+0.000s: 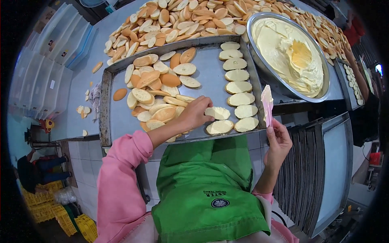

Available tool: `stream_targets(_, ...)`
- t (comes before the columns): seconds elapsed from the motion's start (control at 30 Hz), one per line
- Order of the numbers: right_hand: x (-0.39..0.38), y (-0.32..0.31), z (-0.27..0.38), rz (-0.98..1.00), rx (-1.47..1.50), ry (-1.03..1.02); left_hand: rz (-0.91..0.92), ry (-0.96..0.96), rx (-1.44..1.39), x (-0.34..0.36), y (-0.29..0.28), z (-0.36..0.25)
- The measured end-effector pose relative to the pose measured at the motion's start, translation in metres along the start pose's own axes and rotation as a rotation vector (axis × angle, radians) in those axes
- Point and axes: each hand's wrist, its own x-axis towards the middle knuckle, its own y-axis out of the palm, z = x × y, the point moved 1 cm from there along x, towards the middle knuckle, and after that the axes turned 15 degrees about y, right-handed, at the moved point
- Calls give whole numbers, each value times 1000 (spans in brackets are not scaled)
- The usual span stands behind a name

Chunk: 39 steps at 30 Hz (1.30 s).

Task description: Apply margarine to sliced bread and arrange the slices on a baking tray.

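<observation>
Your left hand (197,111) is closed at the fingertips on the left end of one oval bread piece (219,113), its upper face coated with pale cream. Whether this piece is lifted off the tray (206,67) cannot be determined. Your right hand (279,139) grips one pink spatula (268,107), blade upward and smeared with cream, near the right wall of the tray.

Just in front of the held piece, on your side, lies one coated piece (220,127). To the right, a single column of eight coated pieces (238,87) runs along the right wall. To the left of your left hand lies one pile of uncoated pieces (156,89), crust and cut faces mixed; overlap prevents an exact count. One crust-up piece (120,94) lies apart, left of the pile.

Outside the tray, one metal bowl (312,98) of cream (277,48) stands to the right. One large heap of bread pieces (194,20), too dense to count, covers the far side of the bench (83,81). A second tray (351,95) with coated pieces is at far right.
</observation>
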Motion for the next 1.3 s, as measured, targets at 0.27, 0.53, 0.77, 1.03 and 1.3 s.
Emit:
stream_targets(0.27,20,-22,19,-50,-137,-157,61,-120,6,4,-44,3)
stream_targets(0.53,90,-69,125,-439,-643,-353,327,394,321,-40,-46,-3)
stream_targets(0.77,148,-43,198,-510,-1559,-437,115,368,506,-42,-62,-5)
stream_targets(1.03,198,17,193,-192,-1901,-621,-702,-161,-593,-95,-79,-14)
stream_targets(1.3,221,-20,233,324,-1490,15,-915,-357,-1298,-97,-86,-57)
